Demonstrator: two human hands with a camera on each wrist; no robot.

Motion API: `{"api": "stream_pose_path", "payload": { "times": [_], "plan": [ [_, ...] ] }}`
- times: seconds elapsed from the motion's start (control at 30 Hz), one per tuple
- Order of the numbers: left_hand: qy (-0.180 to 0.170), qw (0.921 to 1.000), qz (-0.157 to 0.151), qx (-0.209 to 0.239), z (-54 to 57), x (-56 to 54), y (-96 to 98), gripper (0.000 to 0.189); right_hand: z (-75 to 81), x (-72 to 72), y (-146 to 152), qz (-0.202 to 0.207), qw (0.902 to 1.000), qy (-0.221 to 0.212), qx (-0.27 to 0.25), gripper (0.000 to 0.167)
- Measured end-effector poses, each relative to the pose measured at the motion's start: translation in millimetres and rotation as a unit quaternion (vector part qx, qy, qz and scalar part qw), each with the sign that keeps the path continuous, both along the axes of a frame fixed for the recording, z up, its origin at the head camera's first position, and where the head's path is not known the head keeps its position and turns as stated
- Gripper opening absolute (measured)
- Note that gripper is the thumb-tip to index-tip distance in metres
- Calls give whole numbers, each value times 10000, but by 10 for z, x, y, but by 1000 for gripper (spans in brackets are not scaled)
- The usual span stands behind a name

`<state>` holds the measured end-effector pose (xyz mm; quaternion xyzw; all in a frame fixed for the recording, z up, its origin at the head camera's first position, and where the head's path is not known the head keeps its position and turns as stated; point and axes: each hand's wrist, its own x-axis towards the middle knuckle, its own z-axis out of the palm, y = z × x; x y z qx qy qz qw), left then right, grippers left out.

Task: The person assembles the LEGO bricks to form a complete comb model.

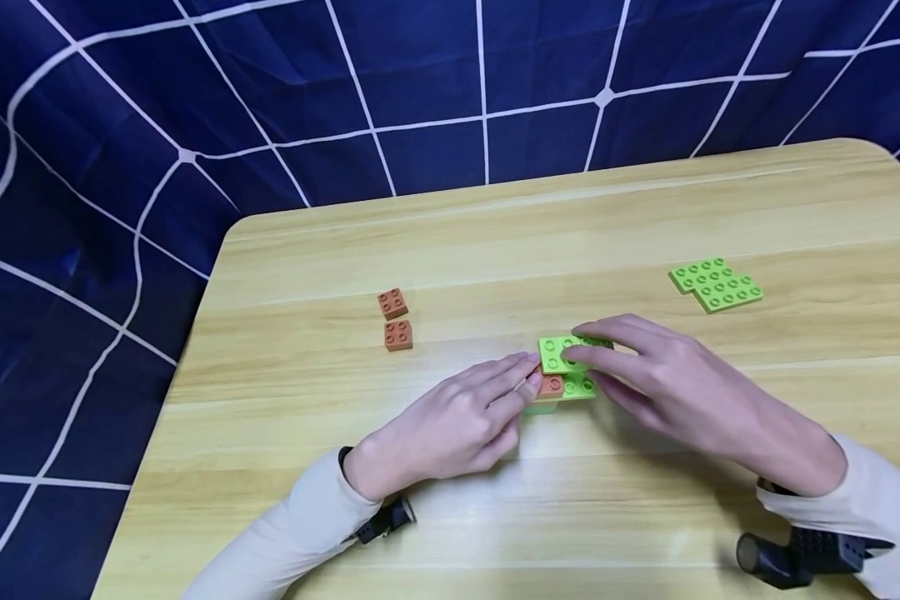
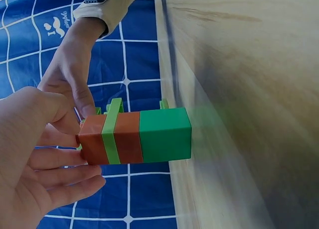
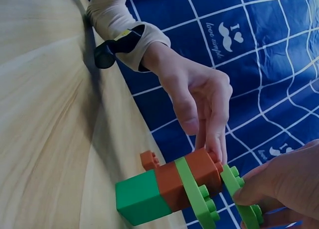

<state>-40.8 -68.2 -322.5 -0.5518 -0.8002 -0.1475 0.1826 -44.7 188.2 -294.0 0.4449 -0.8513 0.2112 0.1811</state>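
Observation:
In front of me on the table stands a small stack of toy bricks. At its bottom is a dark green block (image 2: 167, 135), then an orange brick (image 2: 128, 138), a light green plate (image 3: 197, 196) jutting out to the right, and a second orange brick (image 1: 551, 386) on top. My right hand (image 1: 652, 375) pinches another light green plate (image 1: 553, 354) over that upper brick; in the right wrist view it sits close to the studs, at a slight tilt. My left hand (image 1: 465, 417) touches the upper orange brick with its fingertips, its thumb apart from the brick in the right wrist view.
Two orange bricks, one farther back (image 1: 393, 303) and one nearer (image 1: 398, 335), lie left of the stack. At the right, two light green plates (image 1: 727, 293) lie edge to edge. A blue cloth (image 1: 420, 83) with white lines hangs behind the wooden table (image 1: 307, 267).

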Motion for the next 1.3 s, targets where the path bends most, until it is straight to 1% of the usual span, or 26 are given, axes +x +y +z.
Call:
{"api": "stream_pose_path", "payload": {
  "times": [0.23, 0.33, 0.5, 0.57, 0.67, 0.83, 1.1, 1.3],
  "plan": [
    [-250, 9996, 35, 156, -17, -21, -15, 39, 19, -7, 5, 65, 9997, 209, -130, 47],
    [-248, 9993, 112, 260, -19, -29, -24, 38, 29, -8, -2, 131, 9993, 278, -191, 45],
    [-279, 9983, 301, 411, -1, -33, -35, 44, 34, 7, -22, 273, 9990, 281, -208, 44],
    [-333, 9980, 333, 426, 7, -33, -40, 46, 30, 15, -30, 325, 9989, 283, -205, 44],
    [-368, 9978, 320, 447, 14, -33, -43, 43, 16, 27, -38, 382, 9986, 294, -208, 44],
    [-227, 9987, 203, 415, 11, -45, -34, 39, -9, 38, -49, 442, 9984, 317, -173, 43],
    [146, 9997, 99, 141, 15, -45, -29, 44, -7, 62, -49, 372, 9989, 282, -65, 45],
    [411, 9991, -41, 74, 9, -43, -30, 46, -6, 68, -63, 377, 9989, 264, -36, 45]
  ]
}}
